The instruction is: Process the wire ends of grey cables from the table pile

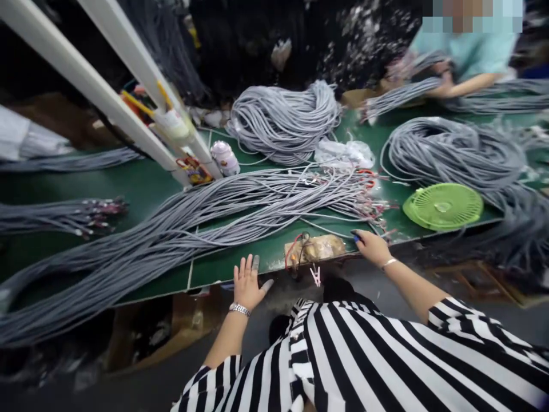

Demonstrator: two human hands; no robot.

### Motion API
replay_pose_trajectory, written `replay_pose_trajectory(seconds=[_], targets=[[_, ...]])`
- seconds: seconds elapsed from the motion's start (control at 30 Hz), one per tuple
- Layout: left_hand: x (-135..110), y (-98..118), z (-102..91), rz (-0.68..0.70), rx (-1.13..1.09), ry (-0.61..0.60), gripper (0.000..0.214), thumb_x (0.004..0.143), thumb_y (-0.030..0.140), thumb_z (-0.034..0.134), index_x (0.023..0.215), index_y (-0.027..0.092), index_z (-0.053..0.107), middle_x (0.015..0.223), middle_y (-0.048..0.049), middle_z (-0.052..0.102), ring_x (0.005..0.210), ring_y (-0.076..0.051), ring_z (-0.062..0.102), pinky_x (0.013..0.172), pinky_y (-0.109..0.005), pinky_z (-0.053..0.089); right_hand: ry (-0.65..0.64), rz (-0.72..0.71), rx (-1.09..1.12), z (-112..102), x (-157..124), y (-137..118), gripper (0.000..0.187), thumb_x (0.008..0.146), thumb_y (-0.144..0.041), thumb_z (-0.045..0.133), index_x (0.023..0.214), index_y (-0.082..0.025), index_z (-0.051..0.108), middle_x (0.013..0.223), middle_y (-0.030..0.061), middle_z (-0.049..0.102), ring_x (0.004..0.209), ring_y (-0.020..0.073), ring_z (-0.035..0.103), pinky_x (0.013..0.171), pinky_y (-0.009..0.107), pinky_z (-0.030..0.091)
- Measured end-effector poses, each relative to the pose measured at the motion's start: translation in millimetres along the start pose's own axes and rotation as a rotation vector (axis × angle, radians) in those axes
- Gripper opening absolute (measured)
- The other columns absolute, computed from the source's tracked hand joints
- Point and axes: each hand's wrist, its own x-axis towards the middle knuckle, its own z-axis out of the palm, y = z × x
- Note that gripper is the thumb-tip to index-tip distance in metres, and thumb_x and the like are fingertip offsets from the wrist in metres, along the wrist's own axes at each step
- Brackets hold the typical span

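My left hand (247, 281) lies at the table's front edge with its fingers stretched out and nothing in it. Grey covers wrap its thumb and one finger. To the right, my right hand (372, 248) is closed at the same edge; a small dark and blue item (356, 236) shows at its fingertips, too small to name. Beyond both hands, a long bundle of grey cables (240, 209) lies across the table, its stripped ends (371, 203) close to my right hand. Between the hands sits a taped block (319, 248) with wires on it.
Coiled grey cables (285, 120) and another coil (454, 151) lie farther back. A green fan-like grille (444, 206) is at the right, a pink-white can (225, 158) beside white posts (141, 86). Across the table, a person (476, 54) handles cables. A clothespin (315, 276) hangs below the edge.
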Motion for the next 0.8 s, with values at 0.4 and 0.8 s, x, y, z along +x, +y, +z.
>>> replay_pose_trajectory(seconds=[0.4, 0.8], targets=[[-0.8, 24.3, 8.2, -0.172, 0.026, 0.01, 0.091, 0.074, 0.05, 0.062, 0.151, 0.015, 0.028, 0.159, -0.0091, 0.023, 0.148, -0.03, 0.015, 0.122, -0.044, 0.005, -0.02, -0.158, -0.116, 21.3, 47.1, 32.9, 0.034, 0.085, -0.036, 0.051, 0.113, -0.021, 0.065, 0.081, 0.0118, 0.07, 0.069, 0.0252, 0.062, 0.057, 0.032, 0.036], [-0.7, 31.3, 26.5, -0.242, 0.077, 0.094, 0.095, 0.069, 0.034, 0.064, 0.152, 0.013, 0.022, 0.159, -0.0095, 0.022, 0.148, -0.029, 0.014, 0.121, -0.043, 0.003, 0.006, -0.164, -0.21, 19.0, 52.7, 31.1, 0.032, 0.087, -0.04, 0.047, 0.107, -0.019, 0.061, 0.092, 0.0155, 0.07, 0.076, 0.0268, 0.06, 0.057, 0.031, 0.03]])
